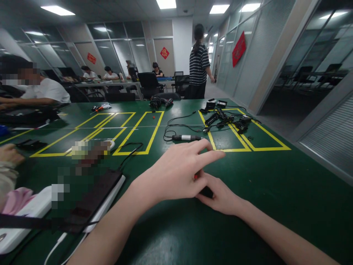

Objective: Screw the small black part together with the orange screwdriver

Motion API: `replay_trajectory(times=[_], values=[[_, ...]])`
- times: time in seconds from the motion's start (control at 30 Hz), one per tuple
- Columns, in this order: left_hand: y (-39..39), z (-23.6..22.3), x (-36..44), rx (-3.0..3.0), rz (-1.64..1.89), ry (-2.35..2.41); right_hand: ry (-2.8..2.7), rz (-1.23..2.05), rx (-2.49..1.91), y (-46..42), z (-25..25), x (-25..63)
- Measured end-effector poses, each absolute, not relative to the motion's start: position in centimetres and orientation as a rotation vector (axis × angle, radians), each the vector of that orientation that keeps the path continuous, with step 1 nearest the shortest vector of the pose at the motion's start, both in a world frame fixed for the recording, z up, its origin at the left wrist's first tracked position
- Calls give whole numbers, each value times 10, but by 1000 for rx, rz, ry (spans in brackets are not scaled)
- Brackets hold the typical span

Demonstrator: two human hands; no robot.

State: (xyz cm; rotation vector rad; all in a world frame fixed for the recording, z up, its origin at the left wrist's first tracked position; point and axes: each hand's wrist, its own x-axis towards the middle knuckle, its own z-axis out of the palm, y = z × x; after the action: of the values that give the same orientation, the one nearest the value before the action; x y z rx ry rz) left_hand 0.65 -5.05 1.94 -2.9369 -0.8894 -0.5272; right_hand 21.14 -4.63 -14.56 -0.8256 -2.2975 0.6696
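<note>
My left hand (180, 169) reaches over the green table from the left, two fingers stretched forward and apart. Its thumb and the rest bend down to a spot of red (196, 177), mostly hidden between the hands. Just below and to the right, my right hand (220, 195) is closed around a small black part (206, 192); only a dark patch of it shows under the left thumb. What the left fingers pinch I cannot make out. Behind my hands lies a pen-shaped electric screwdriver (186, 137), black and silver, with its cord trailing back.
Black parts and cables (220, 119) lie in yellow-taped rectangles at the back right. A black cable bundle (160, 102) sits at the far edge. To the left are a dark slab on a white base (95, 195), a white power strip (27, 221) and another person's hand (11, 154).
</note>
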Motion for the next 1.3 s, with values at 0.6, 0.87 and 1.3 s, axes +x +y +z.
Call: replay_trajectory(times=[0.6, 0.87, 1.3], values=[[-48, 19, 6, -2950, -520, -850, -2300, 676, -839, -45, -150, 212], [-50, 20, 6, -2950, -531, -870, -2287, 681, -831, -46, -149, 212], [-49, 18, 5, -2908, -512, -916, -2298, 702, -845, -46, -147, 212]])
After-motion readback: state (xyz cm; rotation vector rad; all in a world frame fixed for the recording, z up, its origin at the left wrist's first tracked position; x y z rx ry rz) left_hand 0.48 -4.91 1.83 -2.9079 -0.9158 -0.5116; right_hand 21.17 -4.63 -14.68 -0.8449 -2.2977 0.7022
